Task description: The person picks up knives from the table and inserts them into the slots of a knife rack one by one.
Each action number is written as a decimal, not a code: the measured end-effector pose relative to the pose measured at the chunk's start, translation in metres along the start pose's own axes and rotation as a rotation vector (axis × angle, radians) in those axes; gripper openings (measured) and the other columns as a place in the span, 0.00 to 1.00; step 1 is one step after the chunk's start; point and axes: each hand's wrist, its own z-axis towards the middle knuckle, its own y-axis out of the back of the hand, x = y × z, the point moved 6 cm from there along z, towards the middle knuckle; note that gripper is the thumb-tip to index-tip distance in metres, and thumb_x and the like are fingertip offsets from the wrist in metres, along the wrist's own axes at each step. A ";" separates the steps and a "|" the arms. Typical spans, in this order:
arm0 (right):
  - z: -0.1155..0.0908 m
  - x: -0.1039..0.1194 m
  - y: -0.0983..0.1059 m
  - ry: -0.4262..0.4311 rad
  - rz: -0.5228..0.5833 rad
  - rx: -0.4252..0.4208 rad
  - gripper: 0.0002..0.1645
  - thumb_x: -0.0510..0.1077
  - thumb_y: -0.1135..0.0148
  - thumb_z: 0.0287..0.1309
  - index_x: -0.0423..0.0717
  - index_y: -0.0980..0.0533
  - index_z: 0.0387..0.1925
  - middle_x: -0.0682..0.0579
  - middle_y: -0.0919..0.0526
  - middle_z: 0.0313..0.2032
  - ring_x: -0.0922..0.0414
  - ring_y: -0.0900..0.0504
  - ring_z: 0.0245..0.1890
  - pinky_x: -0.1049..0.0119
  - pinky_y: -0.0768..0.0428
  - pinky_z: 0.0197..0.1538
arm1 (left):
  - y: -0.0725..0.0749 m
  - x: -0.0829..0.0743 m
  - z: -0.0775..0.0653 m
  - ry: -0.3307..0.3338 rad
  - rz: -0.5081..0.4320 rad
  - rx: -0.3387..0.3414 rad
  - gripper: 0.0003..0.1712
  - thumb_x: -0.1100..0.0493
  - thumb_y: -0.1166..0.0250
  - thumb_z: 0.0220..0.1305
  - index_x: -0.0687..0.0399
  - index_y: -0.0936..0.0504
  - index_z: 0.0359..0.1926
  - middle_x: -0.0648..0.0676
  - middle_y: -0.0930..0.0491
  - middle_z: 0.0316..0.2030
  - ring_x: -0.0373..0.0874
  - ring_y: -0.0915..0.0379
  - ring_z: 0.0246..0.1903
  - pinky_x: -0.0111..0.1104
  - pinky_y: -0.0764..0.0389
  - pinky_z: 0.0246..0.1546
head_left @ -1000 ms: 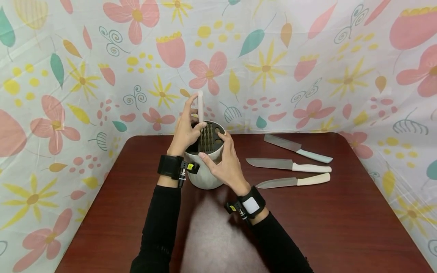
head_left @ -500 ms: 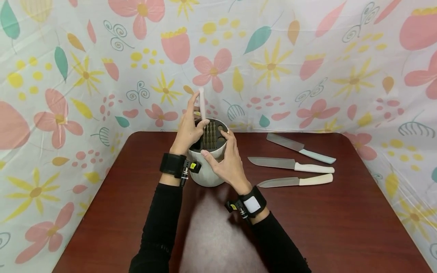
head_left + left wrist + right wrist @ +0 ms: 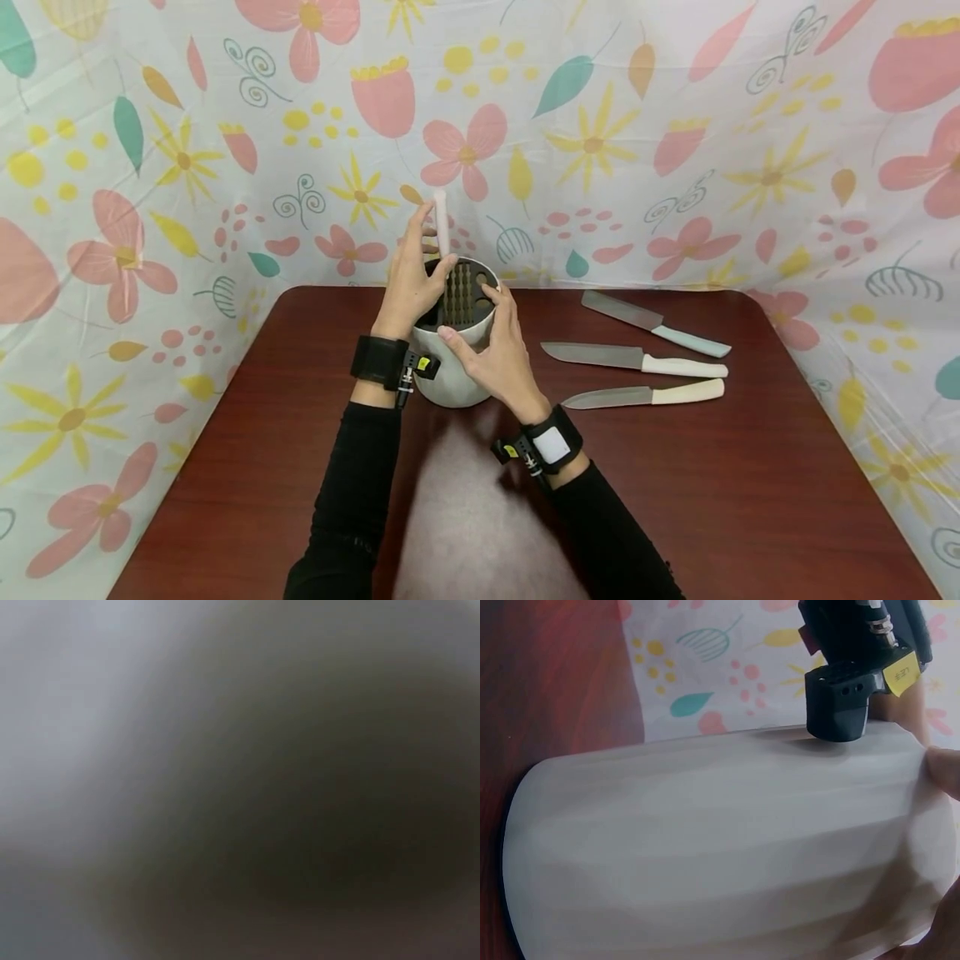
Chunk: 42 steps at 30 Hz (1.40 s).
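Observation:
A pale round knife holder [image 3: 452, 377] with a dark slotted insert [image 3: 461, 293] stands on the table. From its left side rises the white handle of a knife [image 3: 442, 223], its blade hidden from view. My left hand [image 3: 408, 287] holds this handle, thumb low on it and index finger near its top. My right hand [image 3: 501, 358] grips the holder's right side, with fingers at the rim and thumb on the front wall. In the right wrist view the holder's wall [image 3: 720, 840] fills most of the picture. The left wrist view is only a grey and dark blur.
Three knives lie to the right of the holder: a cleaver-like knife [image 3: 622, 312], a long white-handled knife [image 3: 592, 355] and a cream-handled knife [image 3: 686, 392]. The dark red table [image 3: 712, 500] ends at a flowered cloth [image 3: 592, 192] behind. A left wrist camera [image 3: 838, 701] sits close against the holder.
The head view has shifted slightly. The knife's handle leans a little more to the left at its top. Both hands keep their places on the handle and the holder.

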 end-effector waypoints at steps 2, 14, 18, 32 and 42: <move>0.002 0.001 0.002 0.006 0.007 -0.002 0.55 0.69 0.36 0.61 0.54 0.50 0.79 0.44 0.57 0.81 0.44 0.51 0.81 0.33 0.38 0.73 | 0.001 -0.002 0.002 -0.008 0.004 -0.014 0.45 0.56 0.35 0.71 0.43 0.50 0.80 0.64 0.28 0.63 0.61 0.22 0.55 0.50 0.20 0.54; 0.012 0.008 0.027 -0.022 0.062 0.119 0.54 0.68 0.37 0.62 0.55 0.52 0.78 0.48 0.46 0.77 0.51 0.40 0.77 0.45 0.36 0.75 | 0.008 -0.021 -0.004 -0.135 0.067 -0.235 0.38 0.50 0.37 0.72 0.60 0.39 0.75 0.65 0.26 0.63 0.58 0.29 0.62 0.50 0.28 0.64; 0.017 0.019 0.039 0.015 0.055 0.104 0.50 0.70 0.42 0.65 0.59 0.52 0.78 0.48 0.45 0.78 0.50 0.38 0.76 0.44 0.35 0.74 | 0.010 -0.034 -0.008 -0.151 0.119 -0.264 0.37 0.48 0.38 0.73 0.56 0.38 0.76 0.63 0.26 0.64 0.58 0.31 0.63 0.50 0.31 0.65; -0.006 0.062 0.069 0.167 0.008 0.005 0.43 0.66 0.47 0.71 0.58 0.47 0.78 0.51 0.45 0.79 0.55 0.47 0.80 0.44 0.40 0.77 | 0.016 -0.095 -0.058 -0.218 0.167 -0.275 0.33 0.49 0.42 0.76 0.54 0.37 0.75 0.60 0.32 0.69 0.56 0.40 0.70 0.51 0.41 0.72; -0.037 0.078 0.087 0.181 0.040 -0.063 0.40 0.54 0.43 0.73 0.64 0.48 0.79 0.57 0.43 0.78 0.54 0.42 0.79 0.44 0.37 0.75 | 0.008 -0.108 -0.104 -0.157 0.099 -0.257 0.32 0.48 0.43 0.77 0.48 0.37 0.76 0.58 0.32 0.70 0.55 0.39 0.71 0.54 0.39 0.70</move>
